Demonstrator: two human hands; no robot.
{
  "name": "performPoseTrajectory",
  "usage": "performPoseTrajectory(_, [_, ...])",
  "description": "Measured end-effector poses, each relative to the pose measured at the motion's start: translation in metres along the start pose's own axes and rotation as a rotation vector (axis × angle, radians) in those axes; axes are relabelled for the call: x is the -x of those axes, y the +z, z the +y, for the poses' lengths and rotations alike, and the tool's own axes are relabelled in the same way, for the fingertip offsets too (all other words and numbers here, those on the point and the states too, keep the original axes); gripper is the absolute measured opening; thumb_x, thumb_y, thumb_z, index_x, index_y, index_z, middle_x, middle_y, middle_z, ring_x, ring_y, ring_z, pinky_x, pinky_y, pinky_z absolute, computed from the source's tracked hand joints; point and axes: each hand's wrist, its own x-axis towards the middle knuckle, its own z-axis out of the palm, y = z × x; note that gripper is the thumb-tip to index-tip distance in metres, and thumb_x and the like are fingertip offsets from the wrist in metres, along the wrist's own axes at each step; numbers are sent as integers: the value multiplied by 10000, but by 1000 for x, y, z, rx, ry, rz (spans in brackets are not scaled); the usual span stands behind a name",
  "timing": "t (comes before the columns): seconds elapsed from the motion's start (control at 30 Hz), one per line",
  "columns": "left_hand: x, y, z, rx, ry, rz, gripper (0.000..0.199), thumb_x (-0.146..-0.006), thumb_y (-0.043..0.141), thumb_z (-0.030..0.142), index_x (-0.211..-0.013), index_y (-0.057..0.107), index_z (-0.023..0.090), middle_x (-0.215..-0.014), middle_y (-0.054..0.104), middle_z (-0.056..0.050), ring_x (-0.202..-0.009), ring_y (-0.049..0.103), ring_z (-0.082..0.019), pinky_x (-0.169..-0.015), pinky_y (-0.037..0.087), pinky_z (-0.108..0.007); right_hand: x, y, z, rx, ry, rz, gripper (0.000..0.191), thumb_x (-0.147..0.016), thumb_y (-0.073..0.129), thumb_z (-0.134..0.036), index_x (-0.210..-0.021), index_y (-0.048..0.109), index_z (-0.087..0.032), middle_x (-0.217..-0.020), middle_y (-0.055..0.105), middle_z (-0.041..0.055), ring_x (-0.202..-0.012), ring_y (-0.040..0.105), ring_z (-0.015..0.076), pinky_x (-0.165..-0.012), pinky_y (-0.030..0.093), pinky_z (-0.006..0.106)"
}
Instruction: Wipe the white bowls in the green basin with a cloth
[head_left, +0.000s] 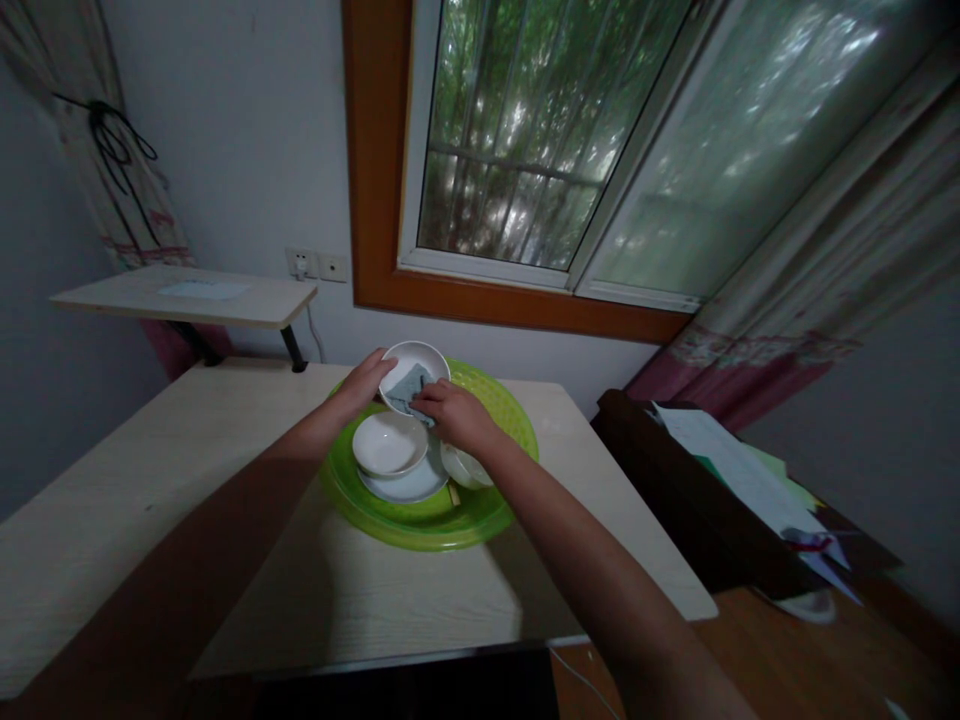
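My left hand (365, 383) grips the rim of a white bowl (415, 356), which is tilted toward me above a green basin (429, 538). Pinched in my right hand (448, 408) is a grey cloth (407, 390), pressed against the inside of that bowl. A second white bowl (390, 445) sits in the basin on a white plate (411, 488). Another white bowl (466, 468) stands at the right, partly covered by my right forearm. Near it lies a small light-brown stick-like piece (454, 494), mostly hidden.
The basin stands on a light wooden table (300, 590). A raised shelf (187, 292) with a paper on it is at the back left. Behind are a window (525, 150) and wall sockets (316, 265). Papers (739, 470) lie on a dark piece of furniture (660, 485) at the right.
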Motion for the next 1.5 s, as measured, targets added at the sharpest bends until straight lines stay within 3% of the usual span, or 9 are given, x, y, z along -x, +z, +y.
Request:
performPoseTrajectory(0.13, [-2,-3,3,9,37,6,337,-850,701,560,-909,583,250,-910,628,-34,-878,611,-255,-807,504,-352,5,-7,4,68,-81,-5,190,-1070,772,-183,-1235,864,-207,-1262,803,115,-1203,661,283,-951,484,381])
performPoseTrajectory(0.3, [-6,-1,2,-8,60,-52,331,-813,717,527,-938,641,230,-965,684,-52,-926,652,-265,-896,533,-381,8,-13,5,112,-68,-23,148,-1095,752,-205,-1206,848,-187,-1291,801,117,-1261,656,280,-987,457,405])
performPoseTrajectory(0.53, [1,3,1,-185,144,112,311,-966,576,538,-979,644,235,-994,708,-60,-943,666,-277,-915,557,-408,0,-6,-3,78,64,-42,202,-1079,703,-124,-1239,825,-140,-1337,783,163,-1282,672,299,-1052,520,411])
performPoseTrajectory(0.7, [7,4,7,-296,155,213,311,-1039,508,480,-1160,648,230,-1181,743,-104,-1149,690,-304,-1092,526,-458,1,7,-5,-132,15,-44,442,-1052,692,-149,-1492,714,-102,-1464,745,183,-1347,681,309,-1175,530,436])
performPoseTrajectory(0.93, [9,5,9,-357,171,210,352,-1097,442,485,-1256,632,235,-1287,736,-144,-1237,688,-319,-1165,511,-501,4,15,-4,-440,-73,-62,644,-1083,652,-242,-1708,514,-175,-1700,574,162,-1541,588,297,-1296,459,483])
performPoseTrajectory(1.1, [7,5,6,-336,149,200,414,-1087,461,491,-1328,634,201,-1366,718,-181,-1323,668,-344,-1210,486,-526,0,12,-3,-310,33,-72,533,-1087,685,-225,-1604,626,-111,-1579,679,198,-1447,658,311,-1248,493,445])
performPoseTrajectory(1.2, [6,7,4,-270,145,171,447,-1066,486,502,-1369,627,206,-1435,699,-174,-1394,634,-343,-1246,458,-519,-2,6,-2,-156,117,-57,441,-1067,746,-211,-1503,716,-150,-1475,739,191,-1358,695,310,-1180,526,431])
performPoseTrajectory(1.33, [6,9,6,-74,118,38,544,-988,580,543,-1439,601,239,-1459,697,-121,-1333,661,-323,-1154,534,-491,-1,-4,0,-2,87,-61,375,-1065,752,-163,-1439,769,-169,-1392,770,176,-1286,687,299,-1100,543,400])
performPoseTrajectory(1.5, [7,5,7,99,-25,-15,564,-854,733,557,-1312,605,254,-1104,736,-59,-937,707,-265,-799,568,-367,3,-12,4,83,8,-60,270,-1086,730,-169,-1337,828,-173,-1350,792,148,-1246,662,302,-1007,534,406])
